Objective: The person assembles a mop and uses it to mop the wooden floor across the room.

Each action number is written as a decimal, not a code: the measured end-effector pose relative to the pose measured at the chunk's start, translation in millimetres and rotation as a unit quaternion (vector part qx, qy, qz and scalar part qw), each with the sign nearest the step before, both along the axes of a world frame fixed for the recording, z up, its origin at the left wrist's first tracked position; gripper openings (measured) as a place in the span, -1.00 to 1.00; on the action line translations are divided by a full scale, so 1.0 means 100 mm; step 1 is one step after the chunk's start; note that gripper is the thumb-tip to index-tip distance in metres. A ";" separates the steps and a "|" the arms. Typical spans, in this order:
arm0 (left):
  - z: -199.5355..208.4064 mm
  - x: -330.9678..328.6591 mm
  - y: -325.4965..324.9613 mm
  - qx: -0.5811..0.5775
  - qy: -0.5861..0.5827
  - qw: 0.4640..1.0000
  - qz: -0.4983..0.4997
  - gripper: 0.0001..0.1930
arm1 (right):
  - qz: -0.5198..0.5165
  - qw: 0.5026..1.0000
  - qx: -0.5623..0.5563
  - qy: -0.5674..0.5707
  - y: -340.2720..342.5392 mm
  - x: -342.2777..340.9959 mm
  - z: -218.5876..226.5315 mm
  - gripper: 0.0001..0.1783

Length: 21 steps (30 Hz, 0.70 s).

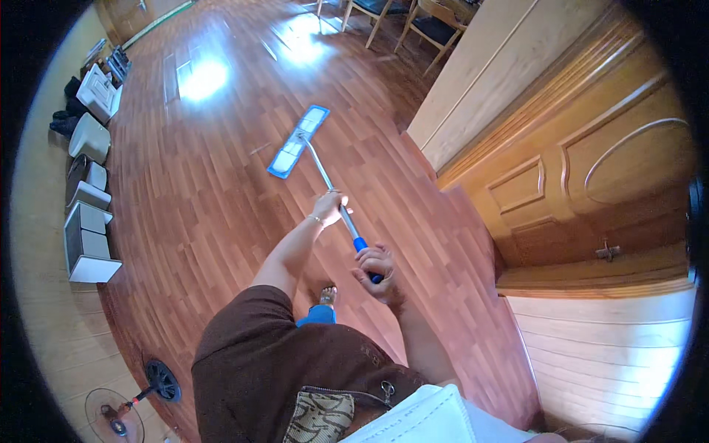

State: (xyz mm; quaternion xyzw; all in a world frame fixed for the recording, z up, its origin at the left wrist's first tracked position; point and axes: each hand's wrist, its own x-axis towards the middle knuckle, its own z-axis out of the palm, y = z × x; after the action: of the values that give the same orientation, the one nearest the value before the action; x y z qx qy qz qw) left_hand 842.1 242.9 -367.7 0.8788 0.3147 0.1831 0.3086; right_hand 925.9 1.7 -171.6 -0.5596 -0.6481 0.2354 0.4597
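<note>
A flat floor mop [298,140] with a blue-edged white pad lies on the wooden floor ahead of me, its head set at a slant. Its silvery pole runs back toward my body and ends in a blue grip [360,244]. Partway down the pole, my left hand [328,208] is closed around the metal. My right hand [375,272] wraps the blue grip at the near end, and the tip of the grip shows below its fingers.
Along the left wall stand white cabinets [94,247] and a standing fan [117,424] on a black base [162,380]. A wooden door [576,184] with a latch is on the right. Wooden chairs [432,29] stand at the far right. My bare foot [328,296] is on the floor.
</note>
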 end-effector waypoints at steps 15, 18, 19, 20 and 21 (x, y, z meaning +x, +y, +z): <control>0.55 -0.39 -3.12 0.061 0.051 0.935 -0.345 -0.95 | -0.185 0.963 0.054 0.186 -3.44 -1.05 0.71 -0.86; 0.66 -0.43 -3.96 -0.006 -0.019 0.896 -0.444 -0.89 | -0.246 0.953 0.048 0.169 -4.27 -1.38 0.99 -0.85; 0.78 -0.42 -4.23 -0.042 -0.032 0.866 -0.496 -0.83 | -0.255 0.952 0.055 0.157 -4.57 -1.49 1.06 -0.90; 0.91 -0.45 -4.46 -0.078 -0.045 0.835 -0.542 -0.77 | -0.260 0.953 0.058 0.145 -4.84 -1.60 1.13 -0.88; 0.99 -0.44 -4.72 -0.095 -0.035 0.801 -0.590 -0.69 | -0.256 0.957 0.077 0.114 -5.12 -1.70 1.16 -0.88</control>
State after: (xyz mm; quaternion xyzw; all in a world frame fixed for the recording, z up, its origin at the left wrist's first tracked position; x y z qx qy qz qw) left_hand 797.7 -228.9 -268.8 0.8540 -0.2601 -0.0350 0.4493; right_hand 755.7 -510.5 -55.6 -0.6392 -0.4426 0.1219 0.6170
